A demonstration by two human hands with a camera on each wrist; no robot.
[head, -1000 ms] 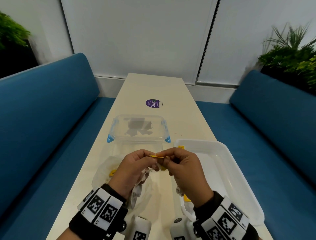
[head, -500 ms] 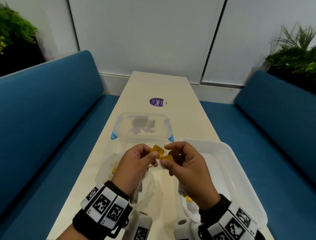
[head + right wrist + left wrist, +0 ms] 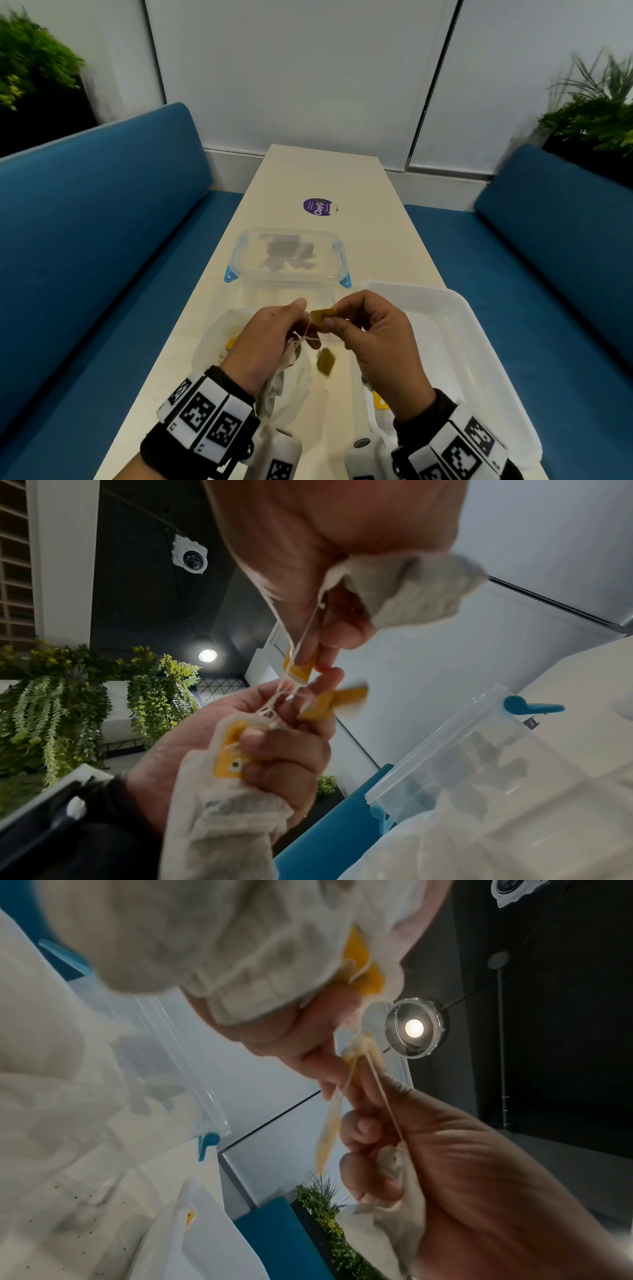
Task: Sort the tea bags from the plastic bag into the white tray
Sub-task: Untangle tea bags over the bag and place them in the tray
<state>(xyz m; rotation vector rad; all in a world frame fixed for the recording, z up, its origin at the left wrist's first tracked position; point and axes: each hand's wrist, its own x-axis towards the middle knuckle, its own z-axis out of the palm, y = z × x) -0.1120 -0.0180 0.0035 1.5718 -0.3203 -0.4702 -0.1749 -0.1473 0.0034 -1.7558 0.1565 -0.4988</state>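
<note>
Tea bags (image 3: 226, 829) pale, gauzy, with white strings tangled and yellow paper tags. Left hand (image 3: 270, 342) grips bunch of bags above plastic bag (image 3: 219, 346); right hand (image 3: 380, 346) pinches yellow tag (image 3: 323, 315), another bag tucked under its fingers. White tray (image 3: 479, 342) just right of hands, holding yellow-tagged bag.

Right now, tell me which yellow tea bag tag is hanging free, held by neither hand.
The blurred tag dangling between the wrists; the right hand pinches another tag.
</note>
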